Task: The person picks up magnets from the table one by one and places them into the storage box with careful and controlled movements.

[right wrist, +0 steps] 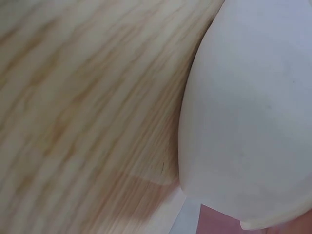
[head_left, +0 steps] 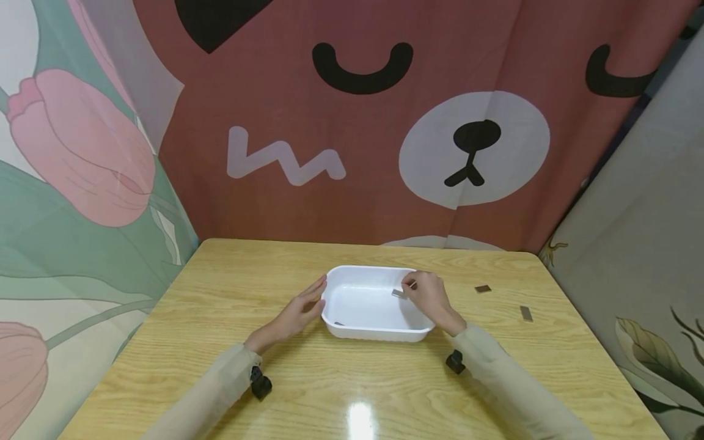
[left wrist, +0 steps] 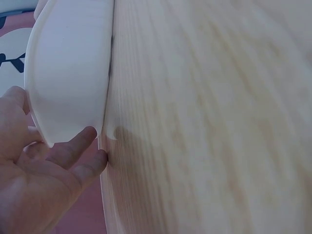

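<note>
A white rectangular tray with raised walls stands on the wooden table. My left hand rests against the tray's left end, its fingers fairly straight; in the left wrist view, fingertips of the left hand touch the tray's outer wall. Over the right side of the tray, my right hand has its fingers curled and appears to pinch a small grey rectangular piece. Another small dark piece lies inside at the front left, mostly hidden by the wall. The right wrist view shows the tray's outside, with the fingers hidden.
Two more small flat pieces lie on the table right of the tray: a brown one and a greyish one. Printed curtains hang behind the table and at both sides. Each wrist wears a small black camera.
</note>
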The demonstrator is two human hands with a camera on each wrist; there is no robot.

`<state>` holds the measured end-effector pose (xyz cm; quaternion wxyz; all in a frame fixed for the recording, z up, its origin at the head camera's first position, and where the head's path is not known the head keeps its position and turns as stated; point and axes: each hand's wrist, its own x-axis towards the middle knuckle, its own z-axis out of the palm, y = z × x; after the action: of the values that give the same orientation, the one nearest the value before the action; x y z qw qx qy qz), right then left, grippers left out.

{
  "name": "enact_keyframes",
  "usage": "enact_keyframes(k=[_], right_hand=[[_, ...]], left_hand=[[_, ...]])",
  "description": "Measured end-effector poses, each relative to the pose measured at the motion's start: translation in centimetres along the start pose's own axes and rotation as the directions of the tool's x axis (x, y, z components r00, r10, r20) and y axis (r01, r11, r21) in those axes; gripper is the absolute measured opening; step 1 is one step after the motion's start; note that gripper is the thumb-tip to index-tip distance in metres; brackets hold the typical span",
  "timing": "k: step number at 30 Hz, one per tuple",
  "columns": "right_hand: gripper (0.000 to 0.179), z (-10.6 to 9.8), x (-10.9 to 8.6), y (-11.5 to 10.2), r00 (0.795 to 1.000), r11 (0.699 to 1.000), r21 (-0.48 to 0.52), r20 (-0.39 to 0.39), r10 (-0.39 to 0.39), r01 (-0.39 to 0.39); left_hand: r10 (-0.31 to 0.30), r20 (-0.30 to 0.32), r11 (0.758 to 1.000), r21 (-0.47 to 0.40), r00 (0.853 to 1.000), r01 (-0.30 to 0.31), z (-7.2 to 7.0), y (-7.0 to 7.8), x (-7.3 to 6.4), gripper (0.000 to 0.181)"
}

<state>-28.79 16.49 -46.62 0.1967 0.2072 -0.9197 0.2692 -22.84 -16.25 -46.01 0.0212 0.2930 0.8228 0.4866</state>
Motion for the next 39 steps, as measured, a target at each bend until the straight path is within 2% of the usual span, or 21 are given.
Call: enact_keyframes(k=[17,22,32,39], right_hand=[[0.006,-0.3,-0.4,0.4,0.997,0.999,-0.008,-0.062,-0.034,0.034],[0.005,-0.5,-0.5,0.5,0.997,0.999,-0.002,-0.067,-0.046,0.046],[0.006,-0.9,-0.7,0.6,0.996,0.998,0.014,-0.079,-0.052,0.054],[0.005,-1.0,-0.8,0.7,0.995,0.998,0.012,-0.085,-0.055,0.056]], left_hand=[[0.003,-0.007,1.000,-0.019,1.000,-0.004,0.2,-0.3,0.0,0.052],[0.012,-0.010,1.000,-0.009,1.000,-0.012,0.2,-0.3,-0.1,0.051],[-0.013,-0.002,1.000,0.001,1.000,0.013,0.1,-0.2,0.0,0.052],[0.006,-0.003,1.000,0.011,1.000,-0.006,0.1,-0.1,0.0,0.051]])
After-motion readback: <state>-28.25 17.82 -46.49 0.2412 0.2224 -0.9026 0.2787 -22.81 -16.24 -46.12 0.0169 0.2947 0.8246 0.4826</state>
